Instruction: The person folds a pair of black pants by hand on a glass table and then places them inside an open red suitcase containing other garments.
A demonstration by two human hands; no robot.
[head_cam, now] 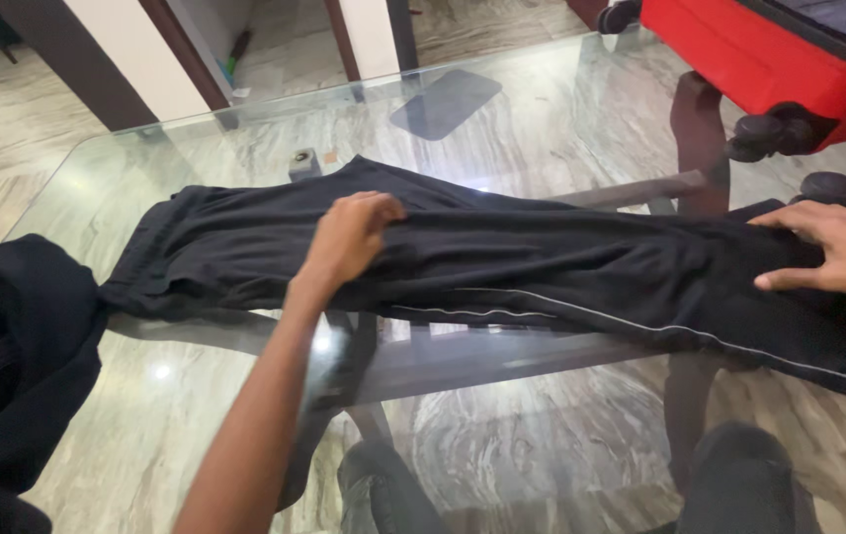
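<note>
Black trousers (pixel 502 262) lie flat across a glass surface (pixel 196 396) over marble floor (pixel 8 129). The left hand (pixel 349 237) pinches their middle; the right hand (pixel 838 247) presses flat, fingers spread. A red suitcase (pixel 769 59) sits far right.

Home: glass dining table (pixel 561 109), suitcase (pixel 769 59)

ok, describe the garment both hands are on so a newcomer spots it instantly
On the glass table, black track pants lie flat across the middle, left hand and right hand pressing on them. Unlike the bunched black garment at the left edge, they carry a thin white side stripe.
</note>
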